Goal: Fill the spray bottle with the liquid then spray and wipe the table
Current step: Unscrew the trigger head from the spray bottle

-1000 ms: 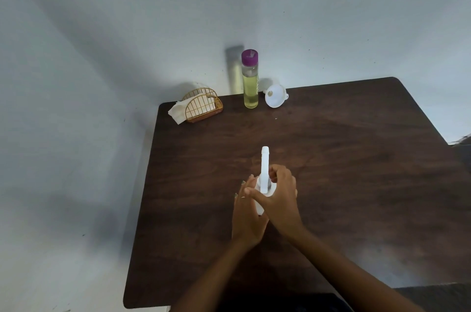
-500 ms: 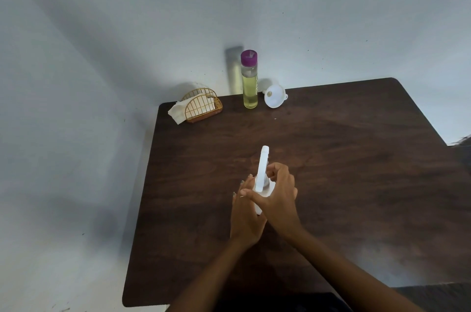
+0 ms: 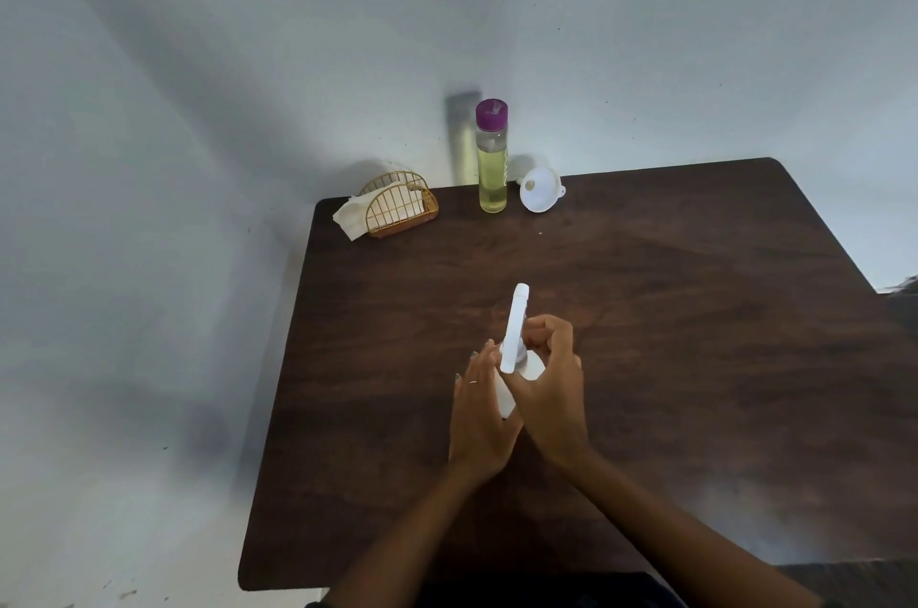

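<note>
Spray bottle [image 3: 514,334] is standing mid-table, near the front; the left hand [image 3: 479,413] is gripping its white body while the right hand [image 3: 549,389] is curling round its top. Bare dark table [image 3: 695,309] is stretching away rightward. Along the far edge a purple-capped bottle [image 3: 492,157] is holding yellow liquid, a funnel [image 3: 540,196] lying beside it.

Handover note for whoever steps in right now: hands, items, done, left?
Left hand holds the white spray bottle body mid-table; right hand grips its collar under the spray head, apparently unscrewing.
Liquid bottle, capped, funnel beside it, napkin holder at the table's far edge.
Done: nothing poured.
Left: remove head, fill, close, spray, wipe.
</note>
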### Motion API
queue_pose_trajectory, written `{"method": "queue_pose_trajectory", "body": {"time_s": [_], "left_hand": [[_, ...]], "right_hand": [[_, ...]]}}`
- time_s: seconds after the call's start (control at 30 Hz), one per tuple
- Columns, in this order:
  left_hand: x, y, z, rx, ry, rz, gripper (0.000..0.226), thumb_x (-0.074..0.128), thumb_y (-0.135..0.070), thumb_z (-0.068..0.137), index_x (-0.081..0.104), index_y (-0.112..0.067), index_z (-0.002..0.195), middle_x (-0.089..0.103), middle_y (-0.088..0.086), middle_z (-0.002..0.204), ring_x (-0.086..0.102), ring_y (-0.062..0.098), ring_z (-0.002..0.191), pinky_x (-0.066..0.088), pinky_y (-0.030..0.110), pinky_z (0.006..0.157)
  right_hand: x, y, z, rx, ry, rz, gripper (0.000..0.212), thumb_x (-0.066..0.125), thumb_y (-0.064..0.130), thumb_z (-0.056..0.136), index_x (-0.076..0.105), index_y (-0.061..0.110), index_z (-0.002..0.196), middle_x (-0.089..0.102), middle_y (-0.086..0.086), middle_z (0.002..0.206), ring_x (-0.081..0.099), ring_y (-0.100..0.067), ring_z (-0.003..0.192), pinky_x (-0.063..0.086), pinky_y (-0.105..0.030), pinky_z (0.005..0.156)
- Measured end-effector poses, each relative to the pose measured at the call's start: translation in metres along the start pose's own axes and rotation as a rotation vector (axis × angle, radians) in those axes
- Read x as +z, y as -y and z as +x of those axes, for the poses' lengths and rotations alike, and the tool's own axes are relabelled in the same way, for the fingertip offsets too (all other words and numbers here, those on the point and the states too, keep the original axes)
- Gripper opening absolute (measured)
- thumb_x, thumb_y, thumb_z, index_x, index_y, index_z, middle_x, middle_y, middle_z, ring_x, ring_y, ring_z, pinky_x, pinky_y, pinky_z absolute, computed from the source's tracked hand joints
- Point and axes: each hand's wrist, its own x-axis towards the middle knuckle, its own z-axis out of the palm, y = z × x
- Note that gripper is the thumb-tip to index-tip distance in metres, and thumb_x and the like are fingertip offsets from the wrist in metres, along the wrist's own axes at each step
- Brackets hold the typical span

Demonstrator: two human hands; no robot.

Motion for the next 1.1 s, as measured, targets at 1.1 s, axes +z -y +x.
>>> {"method": "queue_pose_trajectory", "body": {"time_s": [1.1], "left_hand": [[-0.003, 0.004, -0.002, 0.053, -0.035, -0.039, 0.071, 0.045, -0.06, 0.083, 0.025, -0.034, 0.146, 0.029, -0.008, 0.156, 0.035, 0.013, 0.139, 0.022, 0.046, 0.116]], "right_hand": [[-0.079, 0.124, 0.025, -0.116, -0.108, 0.39, 0.037, 0.077, 0.009, 0.071, 0.061, 0.004, 0.105, 0.07, -0.005, 0.101, 0.07, -0.015, 0.091, 0.057, -0.023, 0.074]]}}
